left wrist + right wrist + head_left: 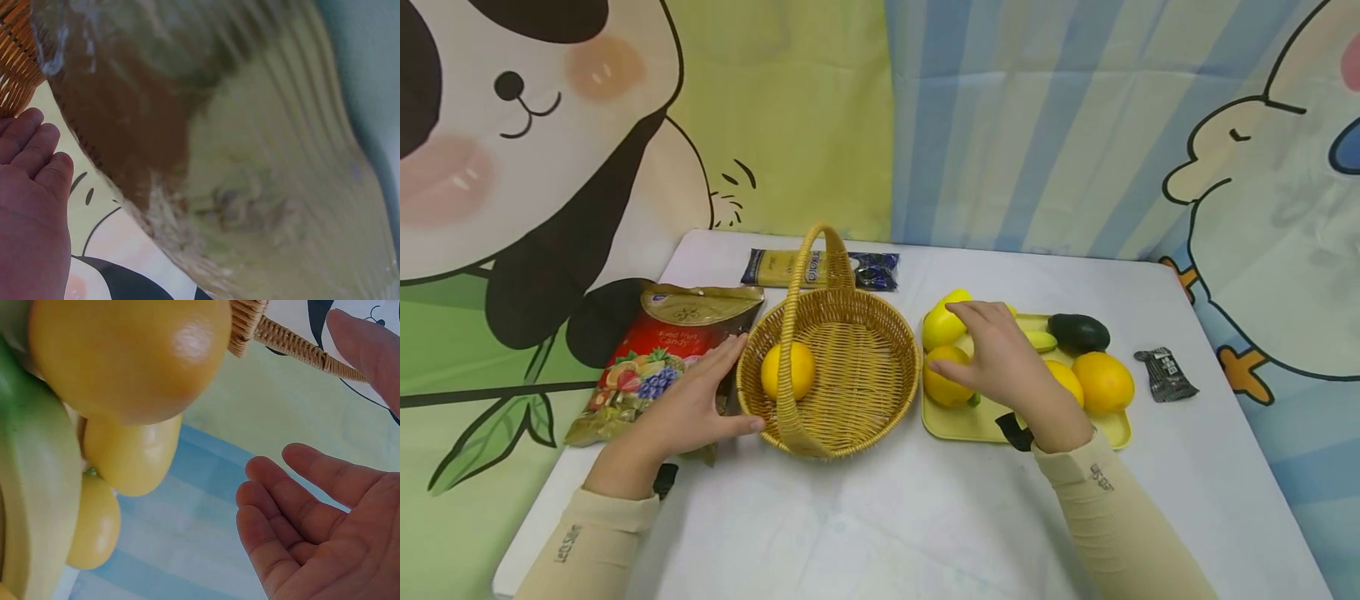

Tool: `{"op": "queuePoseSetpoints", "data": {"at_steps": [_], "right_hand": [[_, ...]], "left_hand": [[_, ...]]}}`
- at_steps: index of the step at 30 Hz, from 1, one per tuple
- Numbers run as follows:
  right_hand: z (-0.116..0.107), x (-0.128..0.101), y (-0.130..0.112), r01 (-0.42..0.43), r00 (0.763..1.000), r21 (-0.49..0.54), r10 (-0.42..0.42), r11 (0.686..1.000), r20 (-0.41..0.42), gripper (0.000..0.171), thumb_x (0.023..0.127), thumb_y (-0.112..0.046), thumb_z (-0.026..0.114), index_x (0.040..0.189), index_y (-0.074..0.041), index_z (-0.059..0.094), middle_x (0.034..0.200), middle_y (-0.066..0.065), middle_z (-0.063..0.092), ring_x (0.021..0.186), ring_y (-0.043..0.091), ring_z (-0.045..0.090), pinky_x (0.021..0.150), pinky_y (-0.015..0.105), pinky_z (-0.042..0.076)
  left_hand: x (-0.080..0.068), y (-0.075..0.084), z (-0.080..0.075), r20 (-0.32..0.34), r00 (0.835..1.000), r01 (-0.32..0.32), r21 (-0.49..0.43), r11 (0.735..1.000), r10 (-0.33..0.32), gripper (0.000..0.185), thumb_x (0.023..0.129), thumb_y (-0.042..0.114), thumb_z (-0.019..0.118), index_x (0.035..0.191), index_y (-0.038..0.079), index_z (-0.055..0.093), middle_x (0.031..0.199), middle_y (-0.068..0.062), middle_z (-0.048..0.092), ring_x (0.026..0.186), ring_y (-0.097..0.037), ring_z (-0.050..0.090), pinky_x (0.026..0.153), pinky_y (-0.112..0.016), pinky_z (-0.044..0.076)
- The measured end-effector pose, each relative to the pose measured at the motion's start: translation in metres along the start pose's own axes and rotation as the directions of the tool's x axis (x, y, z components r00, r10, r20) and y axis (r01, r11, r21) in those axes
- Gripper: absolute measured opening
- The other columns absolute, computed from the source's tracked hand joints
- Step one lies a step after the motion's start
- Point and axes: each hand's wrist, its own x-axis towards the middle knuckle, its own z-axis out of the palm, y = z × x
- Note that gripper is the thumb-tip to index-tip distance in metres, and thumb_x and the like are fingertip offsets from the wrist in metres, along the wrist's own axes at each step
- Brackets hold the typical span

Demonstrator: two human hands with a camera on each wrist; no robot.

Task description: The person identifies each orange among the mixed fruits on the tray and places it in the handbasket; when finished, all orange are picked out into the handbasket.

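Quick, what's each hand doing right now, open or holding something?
Left hand: open, straight fingers resting against the basket rim, holding nothing.
Right hand: open, fingers spread over the yellow fruit on the tray, gripping nothing.

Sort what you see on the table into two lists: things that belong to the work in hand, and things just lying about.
In the work: basket, orange inside it, tray of yellow fruit, left hand, right hand.

Lying about: candy bag, snack packet, small dark wrapper.

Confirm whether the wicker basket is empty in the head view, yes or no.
No: one orange fruit lies inside the wicker basket, beside its handle.
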Motion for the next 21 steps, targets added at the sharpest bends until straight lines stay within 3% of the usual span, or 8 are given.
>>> {"op": "queuePoseSetpoints", "data": {"at_steps": [9, 21], "right_hand": [[0.015, -0.008, 0.011, -0.034, 0.999, -0.02, 0.034, 0.999, 0.028, 0.089, 0.085, -0.049, 0.086, 0.154, -0.007, 0.049, 0.156, 0.018, 0.052, 0.144, 0.039, 0.045, 0.12, 0.058, 0.042], [0.035, -0.015, 0.02, -0.006, 1.0, 0.003, 0.006, 1.0, 0.012, 0.086, 0.083, -0.046, 0.088, 0.15, -0.004, 0.053, 0.15, 0.018, 0.056, 0.14, 0.038, 0.048, 0.121, 0.056, 0.042]], "left_hand": [[-0.001, 0.0, 0.0, -0.005, 1.0, 0.0, -0.008, 1.0, 0.0, 0.128, 0.076, 0.069, 0.083, 0.17, 0.024, 0.009, 0.176, -0.016, 0.016, 0.16, -0.048, 0.019, 0.118, -0.081, 0.023], [0.0, 0.0, 0.001, -0.005, 1.0, -0.002, -0.008, 1.0, 0.002, 0.128, 0.076, 0.069, 0.083, 0.17, 0.026, 0.008, 0.176, -0.017, 0.016, 0.159, -0.049, 0.019, 0.118, -0.081, 0.022]]}}
